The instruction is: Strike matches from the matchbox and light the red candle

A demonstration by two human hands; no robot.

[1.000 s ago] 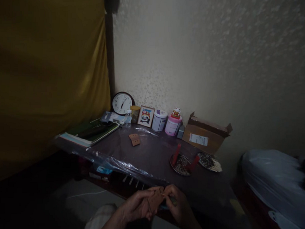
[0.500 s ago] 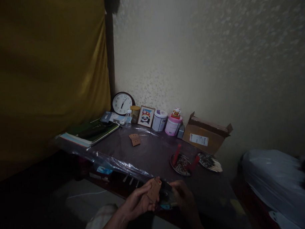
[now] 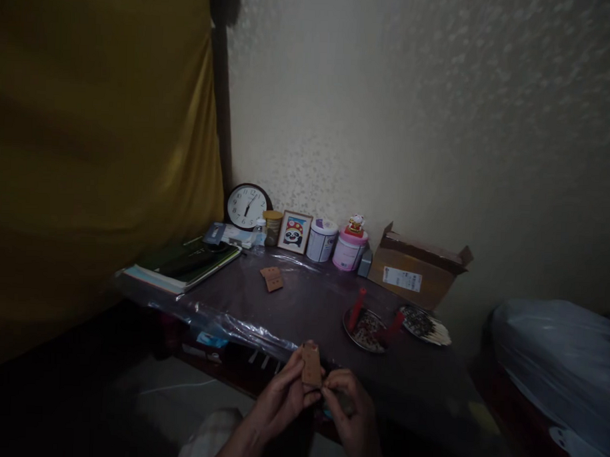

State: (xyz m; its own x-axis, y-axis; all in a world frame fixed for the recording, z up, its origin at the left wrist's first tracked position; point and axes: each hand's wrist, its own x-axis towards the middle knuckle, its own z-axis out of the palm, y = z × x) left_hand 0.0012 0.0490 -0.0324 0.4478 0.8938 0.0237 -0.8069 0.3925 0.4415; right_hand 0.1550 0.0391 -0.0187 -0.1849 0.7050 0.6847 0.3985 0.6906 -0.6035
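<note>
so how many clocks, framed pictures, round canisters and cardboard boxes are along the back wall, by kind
round dark-rimmed wall clock: 1
wooden-framed panda picture: 1
round canisters: 3 (gold-lidded canister, white canister, pink canister)
open brown cardboard box: 1
total: 6

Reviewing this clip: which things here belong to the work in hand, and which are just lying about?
In use: left hand, right hand, brown tag held up between them; probably the matching brown tags on the table.

Lying about: wall clock, framed panda picture, cardboard box, stacked books.
</note>
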